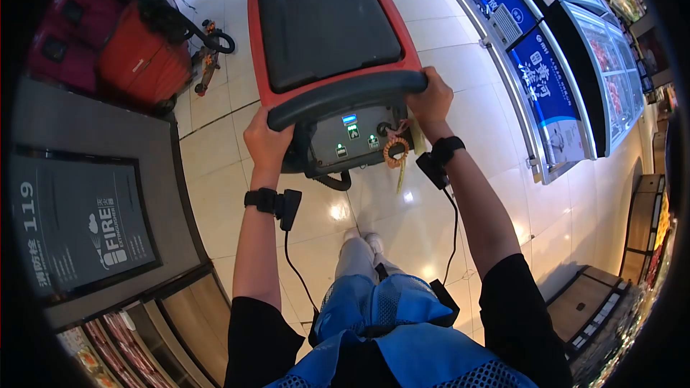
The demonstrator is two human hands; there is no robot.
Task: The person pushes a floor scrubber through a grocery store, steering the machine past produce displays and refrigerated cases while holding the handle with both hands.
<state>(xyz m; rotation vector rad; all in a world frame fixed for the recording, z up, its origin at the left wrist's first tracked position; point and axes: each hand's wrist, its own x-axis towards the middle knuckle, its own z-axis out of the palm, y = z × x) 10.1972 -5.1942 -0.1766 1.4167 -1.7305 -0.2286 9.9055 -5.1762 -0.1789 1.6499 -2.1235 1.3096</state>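
In front of me stands a red floor-cleaning machine [253, 29] with a dark lid [323, 21] on top. Its curved black handlebar [345, 95] runs across the near end. My left hand [269, 136] is wrapped round the bar's left end, and my right hand [431, 100] grips the right end. Below the bar, the control panel [357, 136] shows a small lit blue display and several green lights. A coiled orange key ring [395, 152] hangs at the panel's right, close to my right hand. Both wrists carry black strapped devices with cables.
Glass-topped freezer cases [604, 65] with blue panels and a metal rail line the right. At left stand a grey wall with a fire-extinguisher sign [93, 223] and another red machine [144, 57]. Packaged goods [115, 345] sit at lower left. Pale glossy tiles [215, 151] cover the floor.
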